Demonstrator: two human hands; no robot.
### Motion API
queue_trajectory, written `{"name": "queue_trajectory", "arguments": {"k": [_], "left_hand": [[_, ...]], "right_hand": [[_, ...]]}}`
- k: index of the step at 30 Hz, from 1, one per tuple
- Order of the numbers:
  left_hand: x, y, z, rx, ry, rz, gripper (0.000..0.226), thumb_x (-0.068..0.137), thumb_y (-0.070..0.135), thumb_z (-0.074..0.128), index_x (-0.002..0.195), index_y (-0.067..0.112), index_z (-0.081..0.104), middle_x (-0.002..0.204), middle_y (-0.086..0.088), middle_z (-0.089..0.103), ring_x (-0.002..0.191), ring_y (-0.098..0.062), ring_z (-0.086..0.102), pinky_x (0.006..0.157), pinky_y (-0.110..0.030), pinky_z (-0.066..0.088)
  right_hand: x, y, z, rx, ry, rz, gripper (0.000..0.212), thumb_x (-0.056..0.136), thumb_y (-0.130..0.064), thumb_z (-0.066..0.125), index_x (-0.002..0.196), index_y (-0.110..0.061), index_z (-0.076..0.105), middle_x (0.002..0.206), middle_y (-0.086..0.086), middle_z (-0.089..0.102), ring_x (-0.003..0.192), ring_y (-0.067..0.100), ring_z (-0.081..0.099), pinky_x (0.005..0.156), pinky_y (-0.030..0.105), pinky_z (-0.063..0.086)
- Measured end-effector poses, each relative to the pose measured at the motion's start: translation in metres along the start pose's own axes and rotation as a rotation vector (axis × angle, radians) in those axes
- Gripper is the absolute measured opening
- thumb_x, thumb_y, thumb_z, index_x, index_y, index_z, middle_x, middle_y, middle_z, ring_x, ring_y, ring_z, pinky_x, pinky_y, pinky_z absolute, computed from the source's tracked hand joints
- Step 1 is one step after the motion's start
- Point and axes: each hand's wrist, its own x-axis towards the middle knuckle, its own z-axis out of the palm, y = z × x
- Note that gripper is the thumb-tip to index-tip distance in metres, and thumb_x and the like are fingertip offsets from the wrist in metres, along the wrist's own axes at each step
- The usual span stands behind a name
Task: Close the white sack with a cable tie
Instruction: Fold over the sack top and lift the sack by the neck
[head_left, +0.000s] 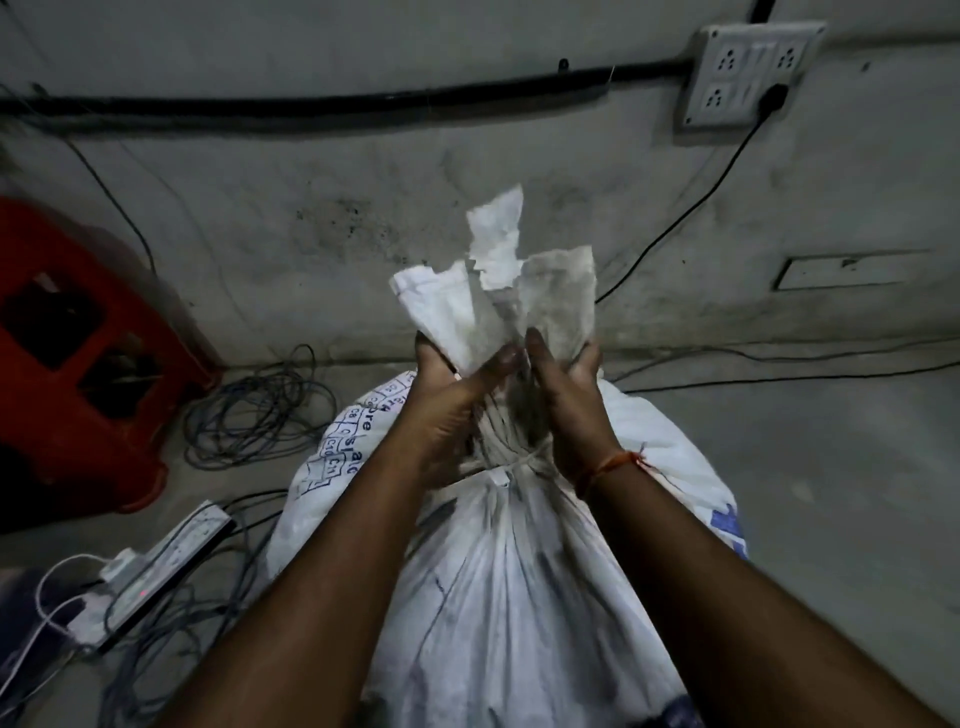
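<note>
A full white sack (509, 587) with blue print stands on the floor in front of me. Its neck is bunched together, and a white cable tie (511, 467) circles the neck just below my hands. My left hand (447, 410) grips the left side of the gathered neck with the thumb curled over the fabric. On the right side, my right hand (569, 400) grips the same bunch; a thin orange thread is around its wrist. The loose top flaps of the sack (498, 280) stick up above both hands.
A red plastic stool (78, 364) lies at the left. Coiled grey cables (254, 415) and a power strip (161, 561) sit on the floor to the left of the sack. A wall socket plate (748, 73) with a black cord hangs on the wall behind.
</note>
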Motion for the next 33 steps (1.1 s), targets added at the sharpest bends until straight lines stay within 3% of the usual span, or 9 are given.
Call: {"name": "queue_trajectory", "arguments": {"k": [2,5,9,15,18,23,26,30,33], "left_hand": [[0.002,0.014,0.01,0.089,-0.016,0.122,0.069,0.076,0.026,0.085,0.137,0.029,0.051,0.132,-0.006,0.069,0.118,-0.021,0.07,0.099,-0.045,0.059],[-0.001,0.027,0.017,0.158,0.023,0.198,0.052,0.056,0.045,0.085,0.105,0.033,0.075,0.111,0.0,0.077,0.106,-0.019,0.073,0.1,-0.048,0.057],[-0.013,0.034,0.02,0.205,0.007,0.19,0.064,0.053,0.042,0.087,0.112,0.021,0.072,0.108,0.009,0.077,0.109,-0.013,0.072,0.1,-0.036,0.057],[-0.041,0.055,0.022,0.026,-0.131,0.11,0.059,0.074,0.02,0.079,0.13,0.005,0.066,0.12,-0.01,0.076,0.108,-0.021,0.075,0.085,-0.027,0.061],[-0.049,0.065,0.022,0.066,-0.087,0.133,0.055,0.072,0.031,0.084,0.124,0.016,0.071,0.119,-0.004,0.078,0.111,-0.018,0.074,0.092,-0.031,0.061],[-0.036,0.067,0.021,0.158,0.183,0.044,0.047,0.059,0.047,0.09,0.097,0.02,0.082,0.094,-0.004,0.083,0.09,-0.025,0.08,0.093,-0.052,0.061],[-0.019,0.064,0.011,0.184,0.281,-0.109,0.062,0.044,0.054,0.088,0.094,0.017,0.082,0.091,-0.006,0.082,0.086,-0.029,0.079,0.092,-0.054,0.061],[-0.016,0.064,0.012,0.219,0.048,-0.302,0.067,0.054,0.046,0.085,0.11,0.011,0.079,0.111,-0.018,0.078,0.103,-0.034,0.076,0.101,-0.053,0.057],[-0.026,0.076,0.024,0.305,-0.107,-0.365,0.047,0.085,0.037,0.07,0.118,0.004,0.072,0.099,-0.019,0.079,0.088,-0.032,0.077,0.086,-0.041,0.061]], "right_hand": [[0.004,-0.02,0.005,0.018,-0.033,-0.031,0.069,0.072,-0.055,0.071,0.131,-0.027,0.048,0.128,0.005,0.068,0.117,0.021,0.066,0.103,0.043,0.052],[-0.004,-0.043,0.01,0.13,-0.11,-0.014,0.05,0.089,-0.038,0.061,0.129,-0.008,0.061,0.124,0.014,0.071,0.115,0.024,0.068,0.098,0.038,0.055],[-0.022,-0.063,0.007,0.064,-0.147,-0.054,0.019,0.1,-0.017,0.056,0.096,-0.011,0.074,0.083,-0.008,0.079,0.081,0.001,0.073,0.069,0.017,0.056],[-0.026,-0.082,0.013,-0.087,0.053,0.031,0.051,0.074,-0.053,0.059,0.083,-0.005,0.075,0.085,0.012,0.078,0.089,0.033,0.074,0.086,0.058,0.058],[-0.03,-0.088,0.012,-0.128,0.018,0.072,0.036,0.095,-0.036,0.054,0.076,-0.01,0.07,0.081,0.007,0.074,0.081,0.025,0.07,0.083,0.044,0.059],[-0.029,-0.089,0.012,-0.292,0.009,0.038,0.063,0.081,-0.068,0.05,0.097,-0.012,0.073,0.101,0.012,0.077,0.098,0.032,0.071,0.095,0.054,0.054],[-0.053,-0.095,-0.004,-0.386,0.045,-0.264,0.062,0.093,-0.058,0.054,0.141,-0.021,0.039,0.131,0.003,0.06,0.12,0.022,0.06,0.101,0.038,0.05],[-0.063,-0.078,-0.032,-0.819,-0.369,-0.686,0.107,0.075,-0.029,0.079,0.158,-0.032,0.013,0.161,0.008,0.014,0.15,0.016,0.02,0.112,0.008,0.024],[-0.044,-0.07,-0.038,-0.845,-0.498,-0.567,0.095,0.065,-0.025,0.082,0.149,-0.023,0.039,0.149,0.007,0.044,0.138,0.015,0.043,0.118,0.025,0.033]]}}
